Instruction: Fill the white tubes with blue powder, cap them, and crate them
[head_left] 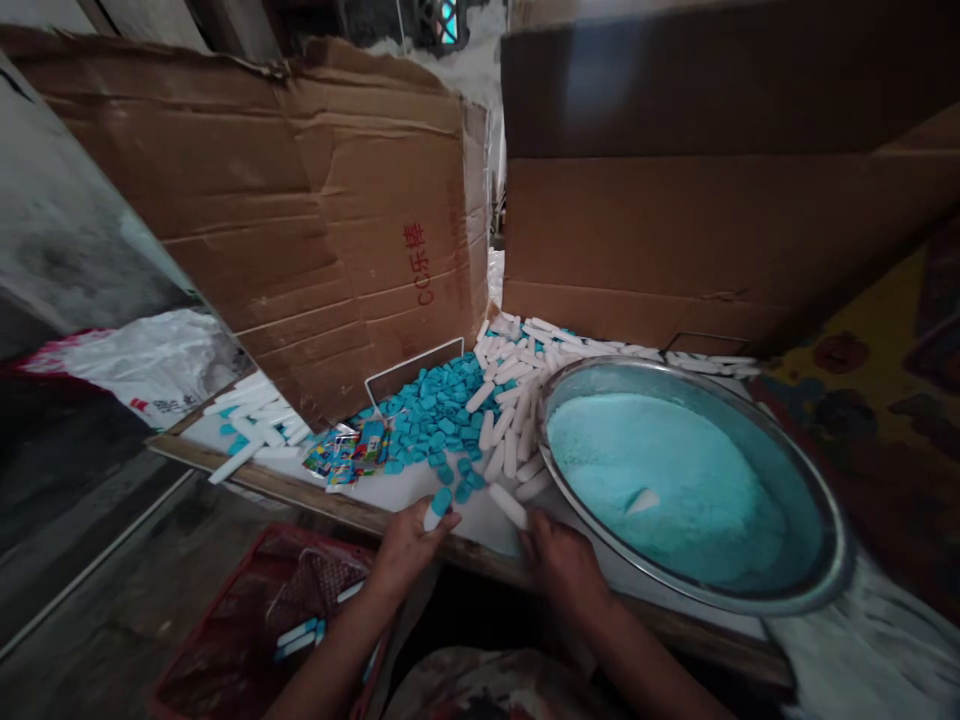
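My left hand (405, 548), at the table's front edge, is closed on a white plastic tube with a blue cap (437, 508) on its upper end. To its right, my right hand (566, 568) grips the near end of a plain white tube (508, 505), which points up and to the left. Just beyond my hands lies a heap of blue caps (439, 410). Beside it on the right is a pile of white tubes (517, 400). A large metal basin (840, 560) holds pale blue powder (675, 460), with a small white piece (643, 501) lying in it.
Cardboard sheets (390, 200) wall the back of the table. Small colourful packets (352, 455) and more white tubes (262, 420) lie at the left. Below the edge, a red basket (225, 620) contains several capped tubes (300, 635). A white sack (165, 360) is at far left.
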